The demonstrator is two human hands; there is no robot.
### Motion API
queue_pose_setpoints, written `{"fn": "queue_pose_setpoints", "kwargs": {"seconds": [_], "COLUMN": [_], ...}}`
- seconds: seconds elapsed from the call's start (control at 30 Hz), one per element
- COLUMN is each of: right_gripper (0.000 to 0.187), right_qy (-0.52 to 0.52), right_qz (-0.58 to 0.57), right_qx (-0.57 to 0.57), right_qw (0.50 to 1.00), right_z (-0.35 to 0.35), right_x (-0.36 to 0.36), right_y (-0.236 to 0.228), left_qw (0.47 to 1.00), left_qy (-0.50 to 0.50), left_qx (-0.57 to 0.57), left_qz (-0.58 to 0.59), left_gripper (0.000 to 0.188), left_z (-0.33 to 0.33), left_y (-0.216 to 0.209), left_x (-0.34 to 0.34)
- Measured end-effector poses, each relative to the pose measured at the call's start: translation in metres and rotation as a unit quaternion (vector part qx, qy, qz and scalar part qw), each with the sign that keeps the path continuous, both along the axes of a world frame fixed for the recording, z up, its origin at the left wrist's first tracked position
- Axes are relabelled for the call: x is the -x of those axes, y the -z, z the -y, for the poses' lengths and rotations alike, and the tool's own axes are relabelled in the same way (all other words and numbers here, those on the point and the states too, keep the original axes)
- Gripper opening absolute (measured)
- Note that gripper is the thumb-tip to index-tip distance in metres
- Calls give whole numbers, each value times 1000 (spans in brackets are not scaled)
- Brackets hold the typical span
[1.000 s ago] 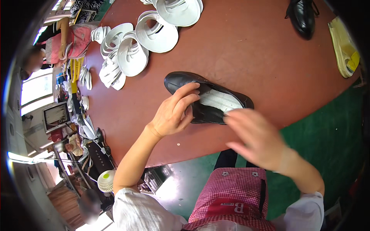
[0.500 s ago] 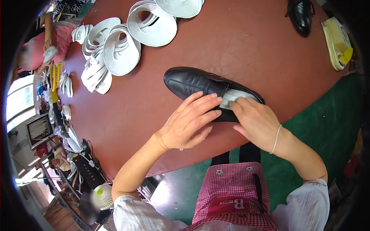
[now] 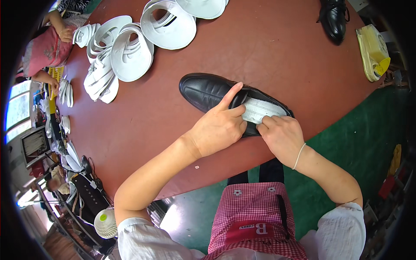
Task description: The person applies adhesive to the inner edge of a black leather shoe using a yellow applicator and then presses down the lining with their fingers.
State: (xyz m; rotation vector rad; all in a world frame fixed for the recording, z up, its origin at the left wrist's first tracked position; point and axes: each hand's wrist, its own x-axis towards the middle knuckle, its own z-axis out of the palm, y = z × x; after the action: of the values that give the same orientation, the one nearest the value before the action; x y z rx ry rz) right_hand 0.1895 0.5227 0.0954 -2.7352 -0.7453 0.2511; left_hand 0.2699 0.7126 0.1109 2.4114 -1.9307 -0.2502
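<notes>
A black leather loafer (image 3: 201, 93) lies on the red-brown table, its toe toward the upper left. Inside its opening a white insole (image 3: 260, 109) shows, marked with fine lengthwise lines. My left hand (image 3: 219, 130) is curled over the near rim by the tongue, gripping the shoe, with the index finger stretched up across it. Toward the heel, my right hand (image 3: 282, 135) is closed over the same rim, its bent fingertips at the insole's near edge. What lies under those fingertips is hidden.
Stacks of white curved shoe pieces (image 3: 132, 56) spread over the far left. A black lace-up shoe (image 3: 334, 21) and a yellowish packet (image 3: 372, 52) lie at the far right. A person in a pink apron (image 3: 45, 54) works beyond the left edge. A small fan (image 3: 105, 223) stands lower left.
My left hand has gone from flat, spread fingers to a curled grip with the index finger raised. My right fingers have drawn back to the near rim, showing more insole.
</notes>
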Motion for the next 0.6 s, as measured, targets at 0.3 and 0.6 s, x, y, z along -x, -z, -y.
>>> {"fn": "queue_pose_setpoints", "kwargs": {"seconds": [0.3, 0.6], "right_gripper": [3, 15], "right_qy": [-20, -18], "right_qz": [28, -17], "right_qx": [7, -7], "right_qw": [999, 1000], "right_z": [-6, 10], "right_x": [-4, -16], "right_y": [8, -5], "left_qw": [998, 985], "left_qy": [-13, -26], "left_qx": [-55, -66], "left_qz": [-28, -155], "left_gripper": [2, 14], "left_z": [4, 5], "left_y": [-3, -16], "left_x": [-3, -20]}}
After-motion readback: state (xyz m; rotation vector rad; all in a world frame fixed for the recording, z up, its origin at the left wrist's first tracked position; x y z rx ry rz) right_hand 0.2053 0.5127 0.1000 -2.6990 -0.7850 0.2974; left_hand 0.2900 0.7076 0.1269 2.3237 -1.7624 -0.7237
